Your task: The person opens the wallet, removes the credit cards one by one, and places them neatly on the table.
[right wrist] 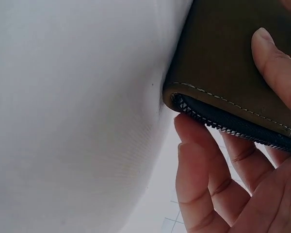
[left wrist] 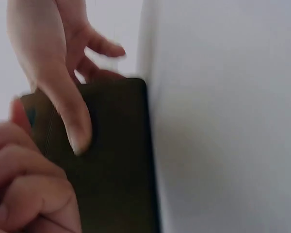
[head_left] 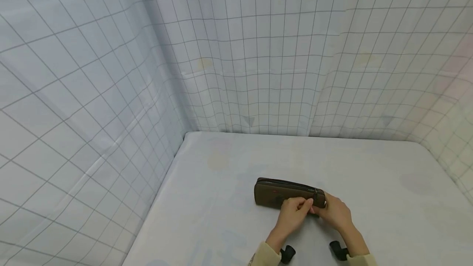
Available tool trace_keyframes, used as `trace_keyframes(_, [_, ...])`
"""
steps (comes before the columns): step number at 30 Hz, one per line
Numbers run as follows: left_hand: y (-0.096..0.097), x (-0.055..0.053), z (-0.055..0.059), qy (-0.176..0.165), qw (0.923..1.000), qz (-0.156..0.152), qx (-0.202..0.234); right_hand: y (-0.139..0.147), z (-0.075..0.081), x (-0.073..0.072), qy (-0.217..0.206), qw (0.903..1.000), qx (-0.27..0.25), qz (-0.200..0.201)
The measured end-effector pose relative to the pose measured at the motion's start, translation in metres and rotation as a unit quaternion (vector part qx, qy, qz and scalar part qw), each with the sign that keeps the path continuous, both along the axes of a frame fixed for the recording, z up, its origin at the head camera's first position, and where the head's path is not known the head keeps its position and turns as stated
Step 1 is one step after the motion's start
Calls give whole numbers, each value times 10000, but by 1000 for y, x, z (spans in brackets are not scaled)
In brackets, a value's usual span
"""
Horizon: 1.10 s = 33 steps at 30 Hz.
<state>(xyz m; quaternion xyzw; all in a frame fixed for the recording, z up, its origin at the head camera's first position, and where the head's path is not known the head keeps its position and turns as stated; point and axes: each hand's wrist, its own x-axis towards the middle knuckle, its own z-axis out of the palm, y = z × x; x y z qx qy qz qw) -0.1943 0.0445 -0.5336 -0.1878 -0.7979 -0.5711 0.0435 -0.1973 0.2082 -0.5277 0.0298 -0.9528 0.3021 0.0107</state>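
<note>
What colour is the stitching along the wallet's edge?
Pale stitching on the brown wallet; right wrist view shows best.

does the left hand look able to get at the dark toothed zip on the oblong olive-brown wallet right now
Probably yes: the left hand is at the front of the wallet, and most of the zip along its upper edge looks uncovered, with the right hand at one end.

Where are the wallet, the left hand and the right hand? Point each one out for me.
Wallet point(head_left: 290, 193): head view, on its front face.
Left hand point(head_left: 291, 216): head view, on the back of the hand.
Right hand point(head_left: 337, 213): head view, on the back of the hand.
</note>
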Motion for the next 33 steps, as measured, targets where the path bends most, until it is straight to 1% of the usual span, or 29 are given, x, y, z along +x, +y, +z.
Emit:
trace_keyframes(1, [-4,0,-1,19,10000,-73,19,0,1,0,-51,10000,-11,-8])
trace_keyframes(3, [-13,-1,-3,216,9996,-108,165,-1,2,0,-111,9999,-14,-23])
trace_keyframes(4, [-18,-2,-3,369,9989,-69,293,-2,3,0,-119,9999,-4,-36])
trace_keyframes(6, [-29,-5,-2,790,9947,161,632,-4,3,1,-108,9999,12,-52])
trace_keyframes(7, [-36,-8,-2,1070,9903,338,815,-4,3,1,-90,9999,20,-53])
trace_keyframes(8, [-43,-10,0,1350,9842,558,1006,-4,3,0,-74,10000,14,-52])
trace_keyframes(10, [-57,-17,3,1849,9678,1029,1366,-5,2,0,-61,10000,25,-41])
trace_keyframes(11, [-64,-20,4,2036,9592,1269,1498,-5,2,0,-61,10000,28,-27])
trace_keyframes(12, [-72,-23,4,2153,9517,1503,1589,-5,2,1,-63,10000,43,-19])
trace_keyframes(13, [-78,-25,5,2196,9464,1719,1631,-5,2,1,-65,10000,58,-13])
trace_keyframes(14, [-84,-27,5,2170,9440,1874,1633,-5,2,1,-72,9999,75,-10])
trace_keyframes(15, [-90,-29,4,2031,9455,1982,1597,-5,2,2,-81,9999,94,-9])
trace_keyframes(16, [-95,-30,4,1814,9504,2016,1523,-5,1,2,-92,9999,106,-14])
trace_keyframes(17, [-99,-30,2,1534,9577,1983,1411,-5,2,2,-101,9999,112,-19])
trace_keyframes(18, [-102,-31,1,1225,9663,1875,1272,-5,1,2,-112,9999,121,-29])
trace_keyframes(20, [-105,-32,-2,657,9816,1478,1012,-4,1,2,-139,9998,128,-31])
trace_keyframes(21, [-106,-32,-4,358,9874,1260,887,-4,1,2,-151,9998,117,-31])
trace_keyframes(22, [-106,-32,-7,102,9916,1037,763,-4,1,2,-167,9998,109,-37])
trace_keyframes(23, [-106,-31,-9,-122,9942,864,633,-4,1,3,-175,9998,103,-40])
trace_keyframes(25, [-106,-31,-12,-432,9964,577,452,-4,0,3,-187,9998,91,-42])
trace_keyframes(27, [-107,-30,-15,-638,9965,460,285,-5,0,3,-184,9998,79,-46])
trace_keyframes(30, [-110,-29,-17,-833,9950,557,23,-6,1,3,-171,9998,85,-52])
trace_keyframes(33, [-113,-31,-21,-820,9951,552,-50,-7,2,4,-198,9998,67,-71])
